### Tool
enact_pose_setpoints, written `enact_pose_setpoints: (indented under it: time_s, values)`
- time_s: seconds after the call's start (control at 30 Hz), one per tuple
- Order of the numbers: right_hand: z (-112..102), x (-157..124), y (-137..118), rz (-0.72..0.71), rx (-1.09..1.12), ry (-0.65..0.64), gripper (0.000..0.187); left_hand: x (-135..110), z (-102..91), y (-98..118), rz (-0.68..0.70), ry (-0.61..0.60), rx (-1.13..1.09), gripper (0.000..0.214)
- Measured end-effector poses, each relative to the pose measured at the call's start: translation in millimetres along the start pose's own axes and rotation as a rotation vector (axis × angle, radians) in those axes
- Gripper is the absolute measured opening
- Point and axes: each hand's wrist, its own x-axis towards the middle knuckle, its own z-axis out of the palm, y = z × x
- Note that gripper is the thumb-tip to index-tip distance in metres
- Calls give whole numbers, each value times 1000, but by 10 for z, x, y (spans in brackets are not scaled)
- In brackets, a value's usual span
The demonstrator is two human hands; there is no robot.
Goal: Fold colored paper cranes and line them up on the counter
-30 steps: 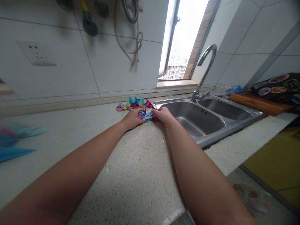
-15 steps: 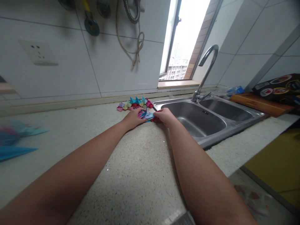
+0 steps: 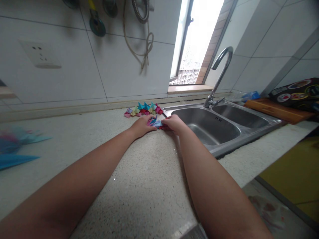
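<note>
Near the sink's left edge my left hand (image 3: 142, 127) is closed around the left side of some folded origami paper (image 3: 155, 123) in pink, blue and pale lilac. From the other side, my right hand (image 3: 173, 123) pinches the paper's right end, with a bit of red showing by its fingers. The fingers hide much of the paper, so its exact shape cannot be made out. Just behind my hands, a row of folded paper pieces (image 3: 144, 107) in pink, yellow, turquoise and red rests on the speckled counter (image 3: 144, 186).
Blurred blue and pink folded papers (image 3: 20, 159) lie at the far left. On the right is a steel double sink (image 3: 239, 132) with a curved tap (image 3: 225, 63). Beyond it sit a wooden board (image 3: 276, 109) and a dark printed bag (image 3: 296, 93).
The fingers of my right hand have shifted slightly on the paper, and less red shows beside them. Both arms stay nearly in place.
</note>
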Motion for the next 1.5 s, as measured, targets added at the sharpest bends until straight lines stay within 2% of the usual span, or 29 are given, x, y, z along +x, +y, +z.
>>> enact_pose_setpoints:
  time_s: [0.3, 0.5, 0.7, 0.83, 0.9, 1.03, 1.17, 1.33, 1.5]
  values:
    - [5, -48, -26, -12, 5, -32, 13, -5, -7, 107, 77, -40, 186, 44]
    - [26, -106, -76, -19, -41, -4, 19, -1, 0, 104, 105, -63, 224, 47]
    - [43, -82, -92, -59, -92, -33, 8, 17, -1, 83, 138, -103, 244, 52]
    - [36, -102, -94, -119, -109, -117, 29, 24, -12, 80, 159, -97, 175, 44]
    - [35, -107, -88, -141, -126, -113, 33, 21, -27, 88, 165, -96, 117, 46]
    - [44, -90, -69, -134, -140, -75, 20, 1, -61, 105, 152, -100, -19, 61]
    - [47, -55, -44, -167, -137, -33, 7, -21, -64, 90, 11, -58, -40, 69]
    - [25, 1, 1, -225, -152, -33, 10, -43, -95, 46, -21, -60, -84, 73]
    - [10, 42, 32, -278, -176, -23, 10, -89, -208, -40, 15, -89, -139, 76]
